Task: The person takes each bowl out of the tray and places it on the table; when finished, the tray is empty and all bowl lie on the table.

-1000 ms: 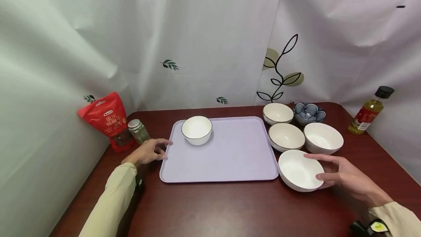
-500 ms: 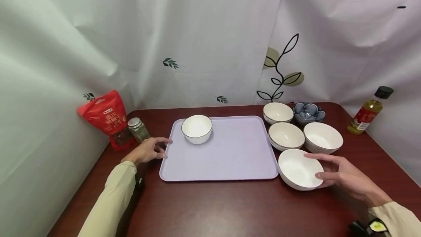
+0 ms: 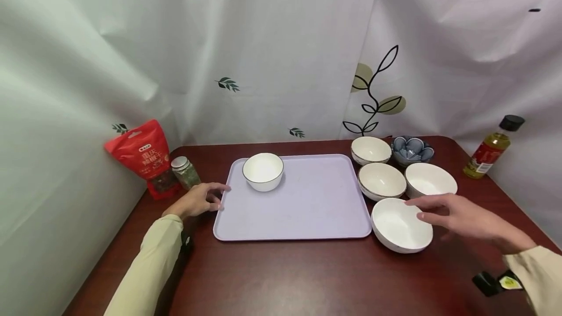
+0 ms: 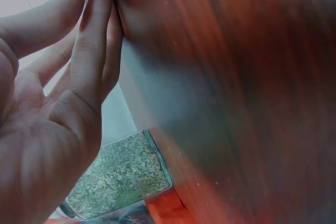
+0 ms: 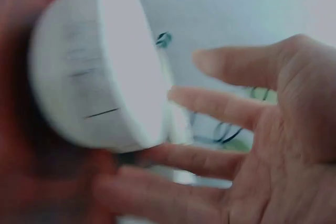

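Observation:
A lilac tray [image 3: 298, 208] lies on the table, with a dark-rimmed white bowl [image 3: 262, 170] near its far left corner. My left hand [image 3: 199, 200] touches the tray's left edge with fingertips and thumb spread along it. In the left wrist view, those fingers [image 4: 92, 51] are nearly straight against the rim. Another white bowl [image 3: 401, 226] stands just right of the tray's near right corner. My right hand [image 3: 465, 216] hovers at this bowl's right side, holding nothing. Its fingers are spread and apart from the bowl [image 5: 79, 72] in the blurred right wrist view.
Behind the near right bowl stand two cream bowls [image 3: 382, 181], [image 3: 371, 150], a white bowl [image 3: 430, 178] and a blue petal-patterned bowl [image 3: 412, 150]. An oil bottle [image 3: 489, 152] is far right. A herb jar [image 3: 185, 172] and red pouch [image 3: 149, 160] stand left.
My right hand has let go of the near right bowl and risen up and to the right. That bowl stays beside the tray. My left hand has stayed at the tray's edge.

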Demonstrator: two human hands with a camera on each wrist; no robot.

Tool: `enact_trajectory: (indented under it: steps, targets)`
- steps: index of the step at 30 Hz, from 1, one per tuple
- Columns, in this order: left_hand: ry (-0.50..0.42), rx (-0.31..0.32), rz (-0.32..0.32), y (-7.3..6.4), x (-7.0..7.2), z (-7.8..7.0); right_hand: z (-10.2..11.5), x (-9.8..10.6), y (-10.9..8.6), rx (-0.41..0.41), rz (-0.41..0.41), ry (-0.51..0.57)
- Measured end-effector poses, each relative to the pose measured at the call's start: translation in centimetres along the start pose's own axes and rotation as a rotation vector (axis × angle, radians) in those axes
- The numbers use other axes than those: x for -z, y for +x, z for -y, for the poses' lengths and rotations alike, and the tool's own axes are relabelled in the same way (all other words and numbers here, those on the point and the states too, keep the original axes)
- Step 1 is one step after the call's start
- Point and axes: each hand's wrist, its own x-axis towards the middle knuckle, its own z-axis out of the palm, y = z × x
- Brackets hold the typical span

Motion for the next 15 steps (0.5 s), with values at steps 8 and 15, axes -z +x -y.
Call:
enact_trajectory:
  steps: [8, 15]
  targets:
    - [0.017, 0.018, -0.002, -0.2, 0.1, -0.1, 6.6, 2.2, 3.2, 0.086, -0.194, -0.39]
    - [0.026, 0.024, 0.006, -0.3, 0.1, -0.2, 10.8, 0.4, 8.6, 0.177, -0.062, -0.171]
